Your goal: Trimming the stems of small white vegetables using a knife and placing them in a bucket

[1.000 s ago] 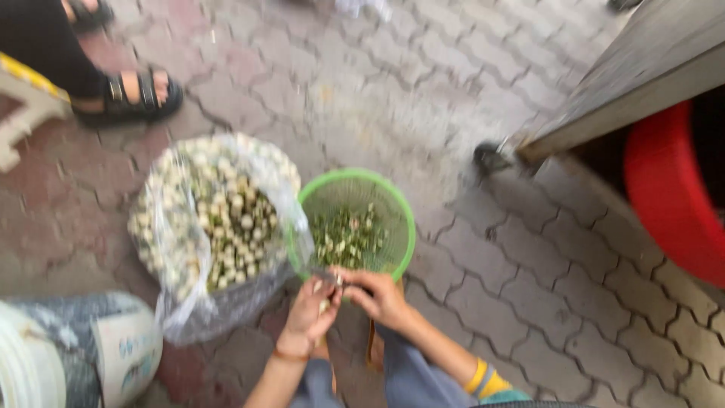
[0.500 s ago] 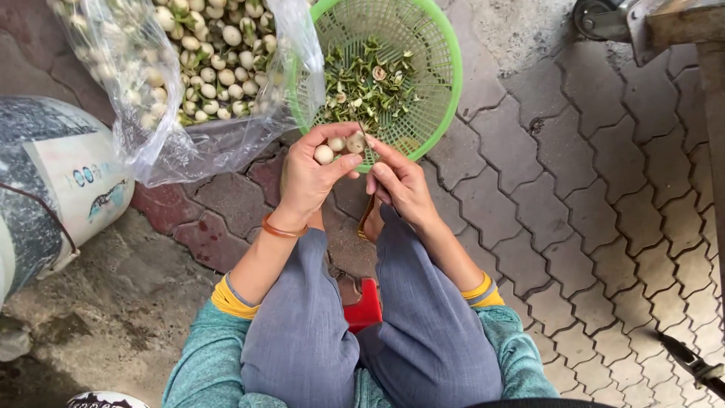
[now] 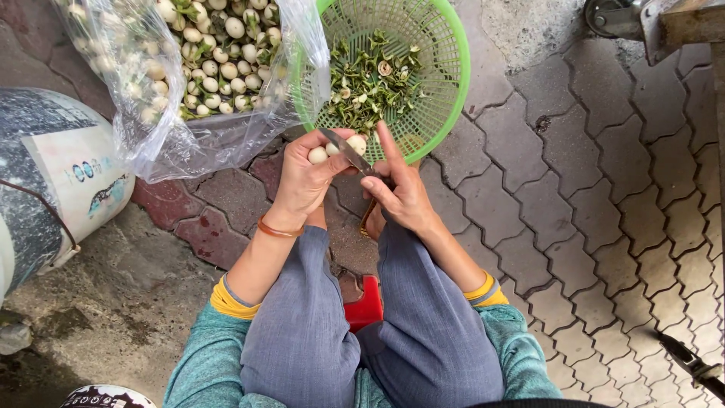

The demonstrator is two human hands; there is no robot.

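The left hand (image 3: 306,177) is curled tight around a few small pale bulbs (image 3: 332,149), fingers pointing to 1 o'clock; the right hand (image 3: 400,193) pinches a knife (image 3: 347,151), blade angled toward 10 o'clock against them. A green basket (image 3: 453,83) of trimmings sits at 12 o'clock, a clear bag (image 3: 219,136) of bulbs at 10.

Two hands are in view: the left hand (image 3: 302,181) and the right hand (image 3: 400,193). There is one knife (image 3: 349,153), its blade lying between them. The left hand holds about three small pale round fruits (image 3: 319,155); one more may be hidden behind the fingers. One green plastic basket (image 3: 445,83) sits on the paving, holding green trimmings (image 3: 370,87) too many and too tangled to count. One clear plastic bag (image 3: 219,140) holds dozens of the same pale fruits, far too many to count exactly. One bangle (image 3: 278,229) circles the left wrist. One red stool (image 3: 368,306) shows between the legs. One white bucket (image 3: 64,189) stands at the left.
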